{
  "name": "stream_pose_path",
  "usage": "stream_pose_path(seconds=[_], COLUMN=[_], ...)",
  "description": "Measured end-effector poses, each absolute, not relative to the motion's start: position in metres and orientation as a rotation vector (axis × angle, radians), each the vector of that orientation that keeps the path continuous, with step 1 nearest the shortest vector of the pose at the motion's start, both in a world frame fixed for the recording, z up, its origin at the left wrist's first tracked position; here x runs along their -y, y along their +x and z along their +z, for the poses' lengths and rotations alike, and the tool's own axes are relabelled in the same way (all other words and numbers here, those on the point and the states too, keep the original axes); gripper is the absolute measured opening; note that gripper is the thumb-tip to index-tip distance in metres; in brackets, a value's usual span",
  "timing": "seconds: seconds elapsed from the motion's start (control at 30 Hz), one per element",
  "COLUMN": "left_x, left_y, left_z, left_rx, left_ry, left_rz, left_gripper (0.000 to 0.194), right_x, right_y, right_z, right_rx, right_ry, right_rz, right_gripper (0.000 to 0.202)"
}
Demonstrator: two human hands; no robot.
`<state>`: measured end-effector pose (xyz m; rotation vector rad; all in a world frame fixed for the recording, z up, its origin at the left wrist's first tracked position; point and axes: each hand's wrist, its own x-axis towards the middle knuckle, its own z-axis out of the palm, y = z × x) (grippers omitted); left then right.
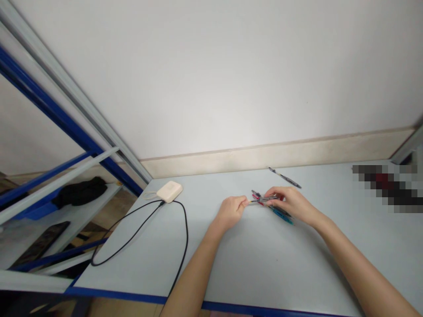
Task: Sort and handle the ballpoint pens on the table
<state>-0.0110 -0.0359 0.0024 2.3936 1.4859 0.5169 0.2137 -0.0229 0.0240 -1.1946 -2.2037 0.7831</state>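
My left hand (233,210) is closed, its thumb and finger pinching the end of a thin pen part. My right hand (288,201) pinches the grey body of a pen (266,199) from the other side, so the two hands face each other just above the table. Below the right fingers lies a teal pen (282,215), with a dark one beside it and something red close by. Farther back, a grey pen (284,178) lies alone near the wall. The exact parts between the fingertips are small and partly hidden.
On the left of the table (148,273) sits a cream power bank (169,191) with a looping black cable (187,229) that runs to the front edge. A blue and grey frame with a shelf stands at the left. A pixelated dark patch covers the right.
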Motion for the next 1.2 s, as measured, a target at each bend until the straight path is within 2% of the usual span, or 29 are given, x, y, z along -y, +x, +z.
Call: stream_pose_path(seconds=[0.1,0.3,0.4,0.6,0.67,0.97,1.1,1.2], left_x=[0.036,0.034,0.034,0.034,0.034,0.027,0.033,0.035], left_y=[-0.011,-0.011,-0.011,-0.01,-0.01,-0.012,-0.007,-0.006], left_z=[0.0,-0.001,0.0,-0.002,-0.002,-0.002,0.001,0.001], left_rx=[-1.472,-1.473,-1.458,-1.441,-1.42,-1.296,-1.322,-1.262], left_ry=[2.386,2.346,2.325,2.293,2.283,2.146,2.262,2.174], left_rz=[0.532,0.536,0.56,0.583,0.6,0.678,0.86,1.073], left_gripper=[0.036,0.037,0.038,0.038,0.038,0.038,0.024,0.04], right_x=[0.024,0.027,0.029,0.029,0.029,0.031,0.029,0.028], right_y=[0.212,0.208,0.204,0.198,0.198,0.191,0.19,0.193], right_z=[0.024,0.025,0.023,0.015,0.015,0.015,0.015,0.018], right_rx=[2.196,2.208,2.208,2.278,2.304,2.342,2.315,2.269], right_ry=[-1.27,-1.229,-1.296,-1.165,-1.22,-1.135,-1.292,-1.363], right_rz=[0.776,0.635,0.562,0.477,0.436,0.05,0.09,0.154], right_gripper=[0.034,0.025,0.032,0.025,0.031,0.027,0.037,0.037])
